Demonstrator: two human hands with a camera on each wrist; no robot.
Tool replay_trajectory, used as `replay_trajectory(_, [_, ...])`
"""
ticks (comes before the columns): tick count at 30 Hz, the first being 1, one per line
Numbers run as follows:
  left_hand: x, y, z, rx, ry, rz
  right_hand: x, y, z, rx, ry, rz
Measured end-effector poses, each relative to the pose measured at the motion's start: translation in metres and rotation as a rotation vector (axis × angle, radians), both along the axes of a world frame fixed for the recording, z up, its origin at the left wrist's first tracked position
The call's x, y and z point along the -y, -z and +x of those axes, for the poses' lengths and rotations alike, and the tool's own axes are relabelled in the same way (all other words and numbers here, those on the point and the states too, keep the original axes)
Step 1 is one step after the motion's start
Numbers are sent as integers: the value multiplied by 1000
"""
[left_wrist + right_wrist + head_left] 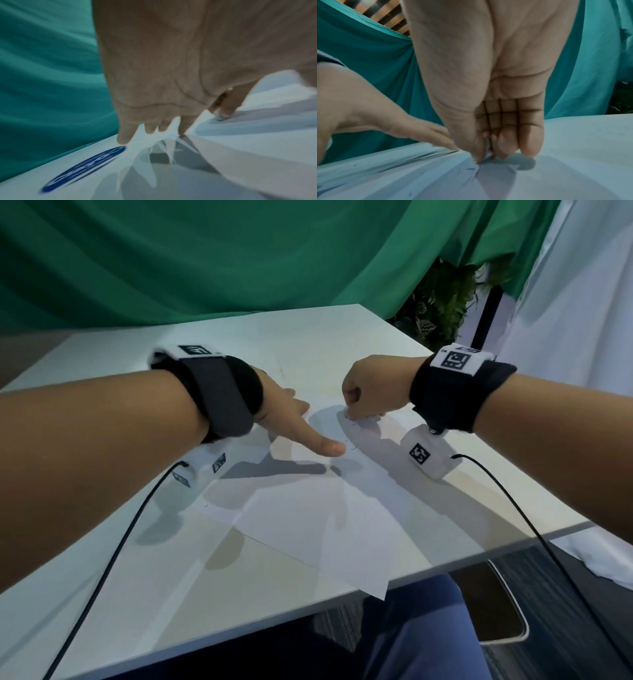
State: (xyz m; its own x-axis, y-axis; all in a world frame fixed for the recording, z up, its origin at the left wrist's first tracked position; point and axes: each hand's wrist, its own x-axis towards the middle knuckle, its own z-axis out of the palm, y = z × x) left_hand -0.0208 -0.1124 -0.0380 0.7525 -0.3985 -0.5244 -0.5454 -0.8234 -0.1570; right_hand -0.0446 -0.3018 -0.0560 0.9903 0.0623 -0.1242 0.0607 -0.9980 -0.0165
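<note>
Green cloth (pixel 205 261) hangs behind a smooth white table (pixel 85 577), where two hands meet at the far end of a white paper (pixel 308 525).

Thin, matte and crossed by a sharp crease, the paper lies with its long axis running from mid-frame down to the lower right, and its near corner overhangs the table edge. The right hand (pixel 373 386), fingers curled, pinches the paper's far edge between thumb and fingertips (pixel 503 146), raising a small ridge. The left hand (pixel 284 412), just left of it, has straight fingers (pixel 122 135) pressing the paper flat, near a blue oval logo (pixel 82 170) on the table. Both hands are at the far end, so a fold would probably be drawn down-frame along that axis, with the left hand as anchor.
</note>
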Motion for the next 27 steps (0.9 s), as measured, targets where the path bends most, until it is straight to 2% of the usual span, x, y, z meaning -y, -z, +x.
replay_trajectory(3, [21, 7, -19, 75, 103, -8, -3, 2, 0, 12, -14, -26])
replay_trajectory(7, [30, 16, -31, 91, 122, -55, 1, -2, -4, -35, -42, -28])
replay_trajectory(10, [20, 16, -26, 48, 141, -81, 9, -14, -19, -99, -84, 80])
replay_trajectory(13, [12, 13, -28, -19, 142, -103, 14, -20, -31, -65, -102, 179])
replay_trajectory(17, [11, 17, -32, -35, 105, -164, 10, -11, -40, -124, -145, 189])
replay_trajectory(21, [11, 21, -32, -33, 142, -95, 5, -11, -36, -188, -177, 206])
replay_trajectory(24, [11, 23, -29, -27, 150, -53, 9, -11, -22, -111, -144, 197])
replay_trajectory(27, [11, 24, -30, -33, 161, -53, 5, -8, -22, -77, -182, 119])
